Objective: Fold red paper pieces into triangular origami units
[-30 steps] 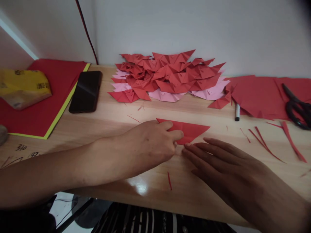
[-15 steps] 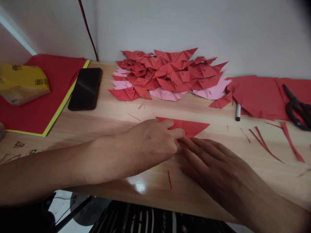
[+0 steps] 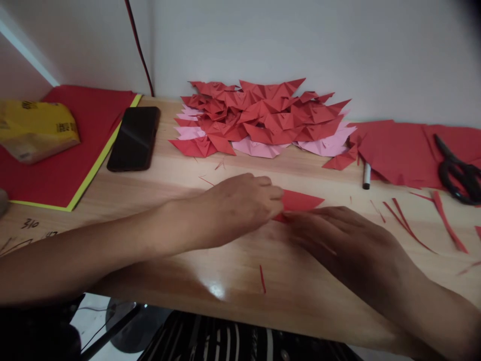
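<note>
On the table in front of me lies a piece of red paper (image 3: pixel 300 200), folded into a flat shape whose pointed corner sticks out to the right. Curled fingers of my left hand (image 3: pixel 240 210) close over its left part and hide it. My right hand (image 3: pixel 349 240) comes in from the lower right, fingers pressed together, their tips gripping the near edge of the paper close to the left fingertips. Its thumb is hidden. Beyond the hands, a heap of folded red and pink paper pieces (image 3: pixel 263 113) rests against the wall.
Left are a black phone (image 3: pixel 134 138), large red sheets (image 3: pixel 97 113) and a yellow packet (image 3: pixel 41 130). At right lie more red paper (image 3: pixel 394 150), black scissors (image 3: pixel 458 173), a marker (image 3: pixel 367 175) and thin red strips (image 3: pixel 449 220). Another strip (image 3: pixel 262 279) lies nearer me.
My left hand has shifted slightly up, its fingers more curled and covering the paper's left corner. The right hand has moved up a little, its fingers more bent at the paper's edge.
</note>
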### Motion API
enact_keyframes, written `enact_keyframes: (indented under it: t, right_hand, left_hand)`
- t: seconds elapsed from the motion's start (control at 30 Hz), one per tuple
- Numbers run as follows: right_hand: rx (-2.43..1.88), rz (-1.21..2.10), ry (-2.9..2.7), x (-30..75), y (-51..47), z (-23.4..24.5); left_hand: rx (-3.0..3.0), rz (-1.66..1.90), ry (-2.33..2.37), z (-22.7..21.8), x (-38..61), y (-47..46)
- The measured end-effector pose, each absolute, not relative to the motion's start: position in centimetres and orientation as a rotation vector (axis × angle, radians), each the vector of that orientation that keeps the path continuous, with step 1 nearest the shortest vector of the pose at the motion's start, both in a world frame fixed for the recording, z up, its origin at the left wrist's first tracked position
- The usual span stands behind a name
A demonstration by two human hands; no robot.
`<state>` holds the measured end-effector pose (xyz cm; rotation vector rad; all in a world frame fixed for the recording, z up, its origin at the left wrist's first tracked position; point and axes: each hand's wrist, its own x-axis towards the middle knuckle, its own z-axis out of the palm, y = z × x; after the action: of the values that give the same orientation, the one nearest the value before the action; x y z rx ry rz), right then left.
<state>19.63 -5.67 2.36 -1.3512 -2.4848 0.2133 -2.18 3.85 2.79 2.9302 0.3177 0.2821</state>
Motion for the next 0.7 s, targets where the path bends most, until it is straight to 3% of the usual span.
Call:
enact_keyframes:
  t: [0.33, 0.7]
  right_hand:
    - [-1.441, 0.222, -2.315, 20.3, -3.6, 0.7]
    - [-1.337, 0.049, -2.341, 20.6, -2.2, 0.1]
  left_hand:
    - [2.789, 0.608, 0.417, 0.0, -1.1, 5.4]
    - [2.798, 0.722, 0.425, -1.0, -1.1, 5.7]
